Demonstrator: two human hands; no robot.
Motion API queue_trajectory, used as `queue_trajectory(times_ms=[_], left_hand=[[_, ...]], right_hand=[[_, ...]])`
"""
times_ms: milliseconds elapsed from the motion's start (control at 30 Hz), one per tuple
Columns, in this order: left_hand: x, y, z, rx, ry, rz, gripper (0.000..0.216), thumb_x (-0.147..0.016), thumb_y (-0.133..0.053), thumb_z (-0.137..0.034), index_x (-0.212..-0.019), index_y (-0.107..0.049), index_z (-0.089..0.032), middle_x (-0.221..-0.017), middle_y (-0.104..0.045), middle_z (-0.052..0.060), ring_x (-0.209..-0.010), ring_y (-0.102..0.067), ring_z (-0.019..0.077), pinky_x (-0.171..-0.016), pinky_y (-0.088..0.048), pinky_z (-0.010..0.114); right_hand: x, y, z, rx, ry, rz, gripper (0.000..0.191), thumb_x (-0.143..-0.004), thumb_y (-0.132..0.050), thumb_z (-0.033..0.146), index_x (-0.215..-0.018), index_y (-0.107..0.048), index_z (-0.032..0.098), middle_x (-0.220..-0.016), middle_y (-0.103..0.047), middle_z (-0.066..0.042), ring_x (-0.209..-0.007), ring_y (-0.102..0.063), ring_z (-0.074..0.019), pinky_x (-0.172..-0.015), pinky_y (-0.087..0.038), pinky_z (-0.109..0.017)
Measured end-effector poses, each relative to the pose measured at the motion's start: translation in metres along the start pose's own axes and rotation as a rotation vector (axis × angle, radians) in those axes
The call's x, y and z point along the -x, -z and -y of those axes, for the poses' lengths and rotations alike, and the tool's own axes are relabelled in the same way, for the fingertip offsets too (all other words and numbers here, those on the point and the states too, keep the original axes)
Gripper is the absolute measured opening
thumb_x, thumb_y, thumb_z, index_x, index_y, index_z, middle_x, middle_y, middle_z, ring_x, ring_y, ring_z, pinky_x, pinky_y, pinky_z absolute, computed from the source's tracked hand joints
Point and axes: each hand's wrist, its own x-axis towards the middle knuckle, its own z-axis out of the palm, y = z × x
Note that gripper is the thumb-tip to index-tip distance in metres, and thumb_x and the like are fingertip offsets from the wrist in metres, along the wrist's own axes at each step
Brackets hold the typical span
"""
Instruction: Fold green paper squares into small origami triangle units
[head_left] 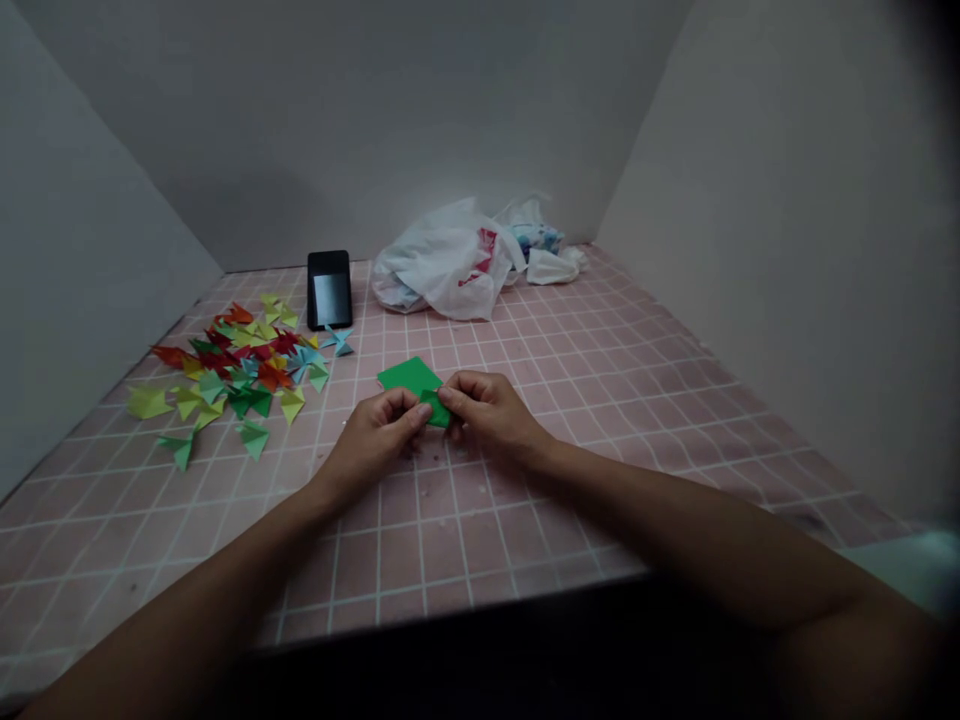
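Observation:
Between my two hands is a small folded piece of green paper (435, 408). My left hand (384, 425) pinches its left side between thumb and fingers. On the other side, my right hand (487, 412) is closed on its upper right edge. Just behind the hands, a flat green paper sheet (409, 374) lies on the table, partly hidden by my fingers. To the left is a loose heap of folded paper pieces (247, 360) in red, yellow, orange, green and light blue.
A black phone-like device (330, 290) stands upright behind the paper heap. White plastic bags (450, 262) lie crumpled at the back, with a blue-patterned packet (538, 240) beside them. Pale walls enclose the pink checked tabletop (637, 400) at the back and sides.

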Motion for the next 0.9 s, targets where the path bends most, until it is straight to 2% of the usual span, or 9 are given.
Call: queue_trajectory(times_ms=[233,333,400,600,733,800,900], left_hand=[[0.000,0.000,-0.002,-0.031,0.027,0.017,0.031,-0.081,-0.070,-0.044,-0.068,-0.056,-0.020,-0.056,-0.058,-0.003,-0.051,-0.048,0.0106,-0.051,-0.036,0.023],[0.000,-0.001,-0.001,0.034,-0.003,-0.040,0.032,-0.080,-0.072,-0.043,-0.066,-0.056,-0.019,-0.058,-0.057,-0.003,-0.053,-0.048,0.0106,-0.053,-0.037,0.023],[0.000,-0.001,0.002,0.083,-0.003,-0.068,0.033,-0.080,-0.073,-0.043,-0.067,-0.057,-0.018,-0.060,-0.058,-0.002,-0.055,-0.049,0.0106,-0.055,-0.038,0.024],[-0.002,-0.002,0.012,0.245,0.043,-0.029,0.030,-0.082,-0.076,-0.044,-0.075,-0.062,-0.018,-0.069,-0.063,0.000,-0.064,-0.060,0.0139,-0.066,-0.048,0.027],[-0.002,-0.001,0.013,0.262,0.057,-0.053,0.027,-0.080,-0.080,-0.041,-0.078,-0.065,-0.018,-0.070,-0.066,0.000,-0.063,-0.061,0.0150,-0.064,-0.049,0.028],[-0.001,-0.001,0.012,0.249,0.049,-0.093,0.027,-0.081,-0.078,-0.041,-0.074,-0.064,-0.018,-0.068,-0.066,0.001,-0.063,-0.061,0.0149,-0.064,-0.048,0.028],[-0.001,-0.001,0.008,0.224,0.041,-0.133,0.028,-0.081,-0.077,-0.041,-0.069,-0.066,-0.018,-0.064,-0.067,0.001,-0.062,-0.060,0.0138,-0.064,-0.047,0.026]], right_hand=[[0.000,-0.002,0.000,-0.019,0.019,-0.027,0.035,-0.092,-0.065,0.048,-0.073,-0.054,0.021,-0.056,-0.056,0.004,-0.048,-0.050,-0.0094,-0.049,-0.038,-0.024],[0.000,-0.003,-0.003,-0.132,-0.038,0.068,0.037,-0.088,-0.071,0.052,-0.078,-0.056,0.020,-0.060,-0.059,0.004,-0.050,-0.053,-0.0098,-0.050,-0.041,-0.024],[-0.001,-0.004,-0.006,-0.180,-0.091,0.155,0.036,-0.084,-0.077,0.049,-0.079,-0.057,0.020,-0.064,-0.062,0.002,-0.052,-0.055,-0.0099,-0.051,-0.043,-0.024],[-0.002,-0.003,-0.012,-0.260,-0.136,0.218,0.026,-0.090,-0.071,0.037,-0.076,-0.058,0.019,-0.063,-0.063,0.002,-0.053,-0.056,-0.0097,-0.051,-0.042,-0.023],[-0.003,-0.001,-0.011,-0.224,-0.151,0.289,0.028,-0.089,-0.070,0.034,-0.070,-0.055,0.020,-0.059,-0.059,0.003,-0.051,-0.054,-0.0089,-0.048,-0.040,-0.022],[-0.003,0.000,-0.009,-0.219,-0.140,0.277,0.029,-0.090,-0.070,0.036,-0.071,-0.055,0.020,-0.059,-0.059,0.003,-0.051,-0.053,-0.0086,-0.049,-0.040,-0.022],[-0.004,0.002,-0.007,-0.221,-0.122,0.181,0.029,-0.092,-0.069,0.041,-0.075,-0.056,0.020,-0.061,-0.060,0.003,-0.052,-0.053,-0.0087,-0.052,-0.040,-0.023]])
